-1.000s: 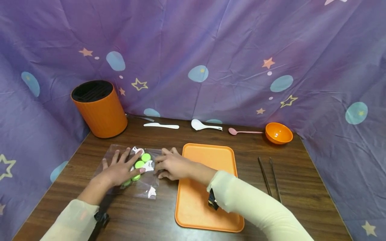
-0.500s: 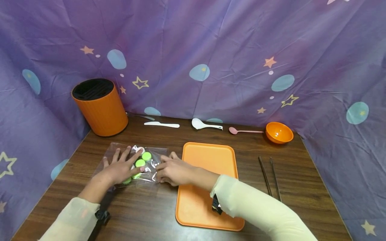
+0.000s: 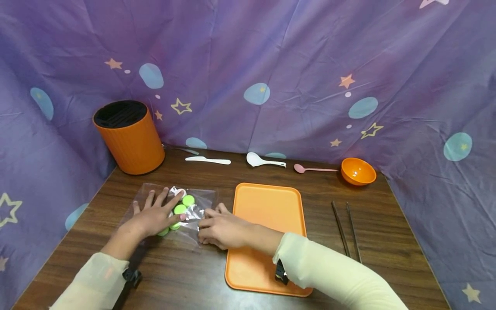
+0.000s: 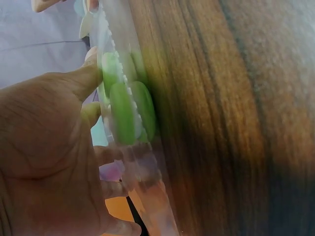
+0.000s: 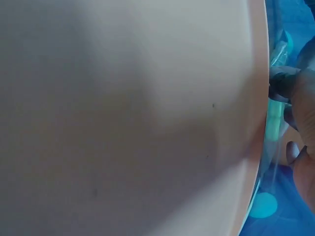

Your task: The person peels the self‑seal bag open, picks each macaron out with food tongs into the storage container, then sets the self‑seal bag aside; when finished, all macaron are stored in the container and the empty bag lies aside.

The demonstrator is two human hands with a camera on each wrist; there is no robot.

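Note:
A clear plastic bag (image 3: 204, 198) lies on the table with several lime-green round pieces (image 3: 180, 209) and a white one inside. My left hand (image 3: 149, 218) rests flat on the bag, fingers spread and straight. In the left wrist view the thick green discs (image 4: 123, 113) show through the film beside my thumb. At the bag's right edge, my right hand (image 3: 222, 228) has its fingers curled and pinches the film; the fingertips are partly hidden in the head view. The right wrist view shows part of that hand (image 5: 304, 108) close to the bag, beyond a large pale surface.
An orange tray (image 3: 267, 280) lies under my right forearm. Two long dark sticks (image 3: 341, 228) are to its right. Along the back stand or lie an orange knife block (image 3: 131, 148), a white knife (image 3: 207, 160), a white ladle (image 3: 255, 159), a pink spoon (image 3: 314, 168) and an orange bowl (image 3: 358, 172).
My right hand has shifted slightly toward me along the bag's right edge. The bag's near right part has moved and its folds differ. My left hand has stayed in place.

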